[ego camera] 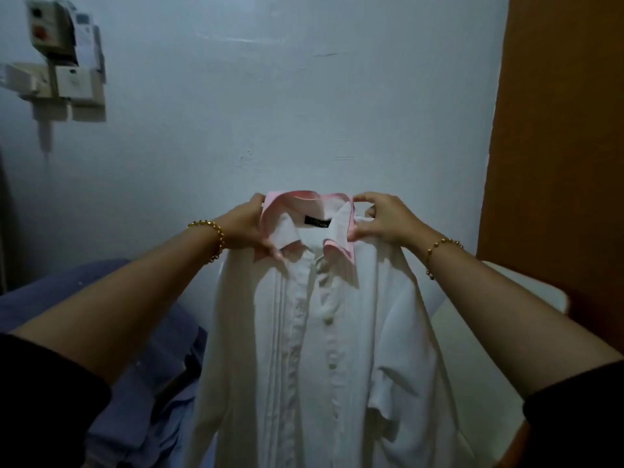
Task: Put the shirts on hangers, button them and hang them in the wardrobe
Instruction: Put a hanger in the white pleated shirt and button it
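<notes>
A white shirt (324, 359) with a pink-lined collar (339, 246) hangs down in front of me, its front facing me and several buttons closed along the placket. My left hand (248, 228) grips the left side of the collar. My right hand (381, 219) pinches the right side of the collar. A black label (316, 222) shows inside the neck. I cannot make out a hanger inside the shirt.
A bluish-white wall (270, 113) stands right behind the shirt. An orange-brown wooden panel (557, 146) rises at the right. Blue fabric (148, 366) lies low at the left, a white surface (472, 332) low at the right. Wall-mounted electrical boxes (64, 59) sit upper left.
</notes>
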